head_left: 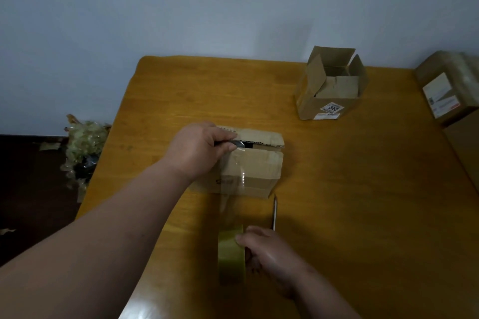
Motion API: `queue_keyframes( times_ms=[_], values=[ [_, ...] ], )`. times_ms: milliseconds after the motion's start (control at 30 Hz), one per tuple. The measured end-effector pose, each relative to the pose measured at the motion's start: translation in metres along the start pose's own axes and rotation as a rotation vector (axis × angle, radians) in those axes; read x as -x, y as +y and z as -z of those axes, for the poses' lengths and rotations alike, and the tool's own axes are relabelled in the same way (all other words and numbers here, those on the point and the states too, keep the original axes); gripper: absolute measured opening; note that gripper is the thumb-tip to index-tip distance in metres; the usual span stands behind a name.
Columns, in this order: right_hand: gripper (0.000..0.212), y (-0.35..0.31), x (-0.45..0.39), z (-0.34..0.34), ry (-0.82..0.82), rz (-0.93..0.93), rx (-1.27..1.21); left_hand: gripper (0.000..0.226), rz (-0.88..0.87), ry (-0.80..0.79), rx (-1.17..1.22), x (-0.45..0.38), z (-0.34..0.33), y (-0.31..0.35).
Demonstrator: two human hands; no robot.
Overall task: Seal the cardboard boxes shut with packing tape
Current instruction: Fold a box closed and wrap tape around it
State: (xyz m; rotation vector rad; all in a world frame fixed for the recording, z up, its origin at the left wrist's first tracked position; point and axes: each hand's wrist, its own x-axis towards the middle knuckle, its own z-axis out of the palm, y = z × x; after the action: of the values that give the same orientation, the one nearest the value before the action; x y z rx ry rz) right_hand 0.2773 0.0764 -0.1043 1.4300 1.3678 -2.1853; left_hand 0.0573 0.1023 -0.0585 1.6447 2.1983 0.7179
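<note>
Cardboard box [255, 166] sits mid-table, flaps barely meeting; looks light and floppy, so I'd brace near the seam. My left hand [199, 151] pinches the tape end there, right hand [267, 248] grips the tape roll [231, 254] nearer me.

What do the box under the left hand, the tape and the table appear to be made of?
Box: corrugated cardboard, matte brown; fluting shows along the flap's cut edge.
Tape roll: apparently clear plastic film, glossy, yellowish on the roll; the pulled strip is see-through and glints.
Table: looks like wood or wood veneer, smooth orange-brown, slight sheen.
</note>
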Motion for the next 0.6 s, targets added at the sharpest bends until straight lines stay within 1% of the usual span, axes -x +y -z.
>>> queue_keyframes(
  times_ms=[67,200,300,333,367,433,500,567,600],
  values=[
    [0.016,0.001,-0.002,0.002,0.008,-0.007,0.009,0.031,0.032,-0.034,0.006,-0.001,0.000,-0.001],
    [0.013,0.000,-0.004,0.006,0.055,-0.014,0.049,0.038,0.167,-0.133,0.033,-0.002,-0.002,-0.007],
    [0.014,0.000,-0.006,0.008,0.082,-0.018,0.078,0.060,0.269,-0.173,0.100,-0.008,0.000,-0.008],
    [0.014,0.000,-0.007,0.008,0.093,-0.016,0.086,0.064,0.297,-0.187,0.135,-0.011,0.002,-0.007],
    [0.015,0.001,-0.008,0.008,0.105,-0.015,0.089,0.063,0.323,-0.205,0.177,-0.015,0.004,-0.007],
    [0.016,0.001,-0.011,0.008,0.121,-0.015,0.080,0.044,0.358,-0.250,0.275,-0.021,0.007,-0.008],
    [0.018,0.001,-0.013,0.007,0.124,-0.021,0.096,0.024,0.354,-0.294,0.325,-0.023,0.011,-0.008],
    [0.021,0.002,-0.014,0.007,0.133,-0.024,0.115,0.012,0.344,-0.318,0.360,-0.023,0.013,-0.009],
    [0.019,0.002,-0.015,0.007,0.141,-0.025,0.109,0.009,0.342,-0.336,0.372,-0.023,0.014,-0.010]
  ],
)
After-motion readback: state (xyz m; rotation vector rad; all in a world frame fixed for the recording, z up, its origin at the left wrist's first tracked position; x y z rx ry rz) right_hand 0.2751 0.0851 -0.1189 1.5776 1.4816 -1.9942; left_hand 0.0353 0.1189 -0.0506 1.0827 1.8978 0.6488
